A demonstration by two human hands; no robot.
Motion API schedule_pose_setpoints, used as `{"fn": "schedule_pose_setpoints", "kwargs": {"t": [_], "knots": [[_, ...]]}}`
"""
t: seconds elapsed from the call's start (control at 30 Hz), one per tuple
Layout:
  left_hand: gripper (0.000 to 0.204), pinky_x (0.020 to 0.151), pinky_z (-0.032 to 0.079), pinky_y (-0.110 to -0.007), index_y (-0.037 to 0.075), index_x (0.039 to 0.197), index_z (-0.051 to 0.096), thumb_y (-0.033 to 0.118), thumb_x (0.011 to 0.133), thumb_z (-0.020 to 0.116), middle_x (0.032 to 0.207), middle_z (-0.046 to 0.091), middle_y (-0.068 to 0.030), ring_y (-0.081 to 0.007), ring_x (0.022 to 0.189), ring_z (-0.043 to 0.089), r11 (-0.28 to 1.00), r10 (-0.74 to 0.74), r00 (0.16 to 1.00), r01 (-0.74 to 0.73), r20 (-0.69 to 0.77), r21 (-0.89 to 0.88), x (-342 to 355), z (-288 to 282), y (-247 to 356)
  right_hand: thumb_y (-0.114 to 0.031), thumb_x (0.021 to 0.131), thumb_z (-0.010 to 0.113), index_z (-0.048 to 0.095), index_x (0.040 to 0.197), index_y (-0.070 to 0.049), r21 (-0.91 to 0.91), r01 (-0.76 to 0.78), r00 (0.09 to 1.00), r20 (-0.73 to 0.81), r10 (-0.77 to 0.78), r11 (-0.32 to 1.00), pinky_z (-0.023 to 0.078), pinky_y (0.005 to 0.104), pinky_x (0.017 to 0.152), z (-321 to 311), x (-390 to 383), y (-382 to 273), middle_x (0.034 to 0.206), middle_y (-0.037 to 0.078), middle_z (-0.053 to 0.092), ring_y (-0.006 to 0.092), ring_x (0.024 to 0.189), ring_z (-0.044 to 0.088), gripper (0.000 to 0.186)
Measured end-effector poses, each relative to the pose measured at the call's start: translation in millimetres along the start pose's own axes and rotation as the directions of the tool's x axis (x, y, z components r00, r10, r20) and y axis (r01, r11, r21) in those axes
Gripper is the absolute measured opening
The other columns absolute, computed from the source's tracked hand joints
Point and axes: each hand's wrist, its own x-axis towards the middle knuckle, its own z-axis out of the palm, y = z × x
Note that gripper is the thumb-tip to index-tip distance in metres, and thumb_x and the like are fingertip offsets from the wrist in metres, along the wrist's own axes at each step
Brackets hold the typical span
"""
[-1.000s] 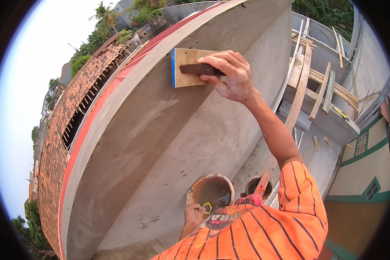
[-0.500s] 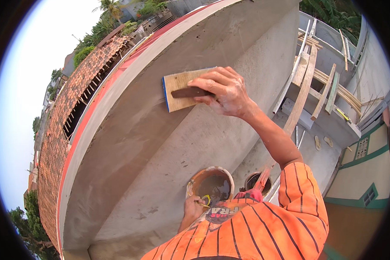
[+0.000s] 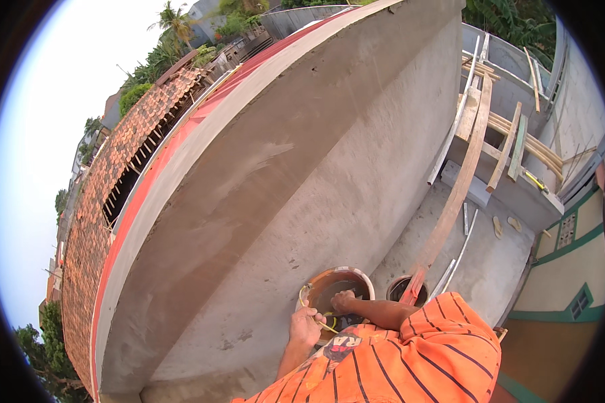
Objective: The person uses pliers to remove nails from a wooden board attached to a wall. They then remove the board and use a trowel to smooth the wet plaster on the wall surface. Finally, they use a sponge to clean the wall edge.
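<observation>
My left hand is closed around the thin yellow handle of a bucket, at its near left side. The round bucket has a worn, mortar-stained rim and murky grey water in it. My right hand reaches down inside the bucket, with its fingers curled. Whatever it grips is hidden by the hand and the water. Beyond the bucket rises a grey plastered wall, with a darker, damp-looking band of render along its top.
A second, dark bucket stands to the right, beside a long wooden plank. Several boards lie at the upper right. A pair of sandals rests on the concrete floor. Left, past the wall top, is a tiled roof.
My right hand has come down from the wall into the bucket. The rectangular plastering float it held against the render is out of sight. My left hand stays at the bucket.
</observation>
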Motion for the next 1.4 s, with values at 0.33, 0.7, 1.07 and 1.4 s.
{"fn": "schedule_pose_setpoints", "kwargs": {"t": [0.33,0.7,1.07,1.4], "knots": [[0.059,0.072,0.041,-0.036,0.011,0.125,0.033,0.001,0.071,0.054,0.072,0.048,-0.0032,-0.0172,0.067,0.049,1.000,-0.013,0.999,0.013,0.040,-0.009,-1,-24,-20,-0.019,0.080,0.055,0.067,0.105,-0.005,0.346,-0.257,0.951,-0.074,0.299,0.902,0.050,0.0438,0.087,17,-7,27,0.114,0.018,0.063,0.0320,0.106,0.061,0.031],[0.070,0.070,0.042,-0.034,0.005,0.133,0.024,-0.002,0.070,0.053,0.073,0.050,-0.0068,-0.0190,0.066,0.050,0.997,0.056,0.996,-0.059,0.074,0.043,-5,-20,-23,-0.019,0.079,0.054,0.064,0.112,-0.003,0.269,-0.281,0.952,-0.044,0.303,0.921,0.047,0.0417,0.092,54,59,74,0.120,0.019,0.060,0.0336,0.110,0.058,0.039],[0.064,0.067,0.042,-0.036,0.006,0.128,0.029,-0.003,0.069,0.052,0.076,0.046,-0.0065,-0.0174,0.065,0.048,0.997,0.081,0.996,-0.080,0.030,-0.004,-2,-34,-29,-0.039,0.079,0.065,0.063,0.111,-0.004,-0.003,-0.008,0.997,-0.079,0.008,1.000,0.047,0.0365,0.084,-78,-70,17,0.103,0.015,0.067,0.0294,0.099,0.062,0.047],[0.068,0.069,0.039,-0.036,0.009,0.132,0.029,-0.001,0.069,0.052,0.071,0.045,-0.0024,-0.0156,0.065,0.046,0.996,0.077,0.997,-0.077,-0.007,-0.052,-9,-43,-25,-0.028,0.082,0.072,0.057,0.114,-0.004,0.493,0.800,0.529,-0.848,-0.016,0.342,0.047,0.0252,0.073,-294,-212,77,0.091,0.001,0.062,0.0088,0.083,0.056,0.043]]}}
